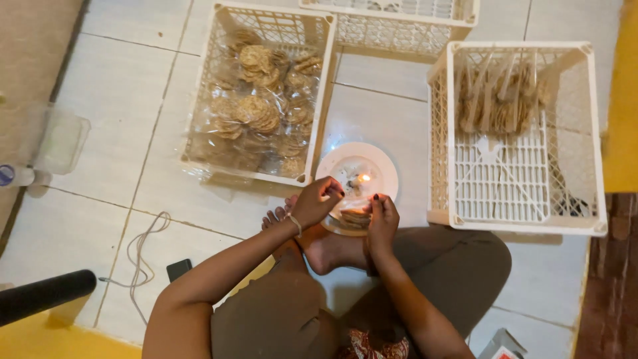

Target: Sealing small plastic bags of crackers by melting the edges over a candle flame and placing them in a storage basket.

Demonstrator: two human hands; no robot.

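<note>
A: Head view. Person seated on the tiled floor, both hands at centre frame over a round white plate [382,166] carrying a small lit flame [364,177].

B: Hand states?

A: Left hand [314,203] has its fingers pinched together on the upper edge of a clear plastic packet of round brown crackers [354,216]. Right hand [383,218] is likewise closed, pinching the same packet from the right. The packet sits between the hands, at the near rim of the plate, just below the flame.

B: Step in hand, as a judgement?

A: Probably heat-sealing the packet's open edge at the flame. The next move would call for a steady pass of the edge close to the flame, with fingertips kept back.

B: Surroundings?

A: White plastic lattice crate of bagged crackers [259,100], upper left of centre. Second white lattice crate with upright packets [525,133] at right. Third crate [399,20] at the top edge. Dark phone with white cable [178,268], lower left.
</note>
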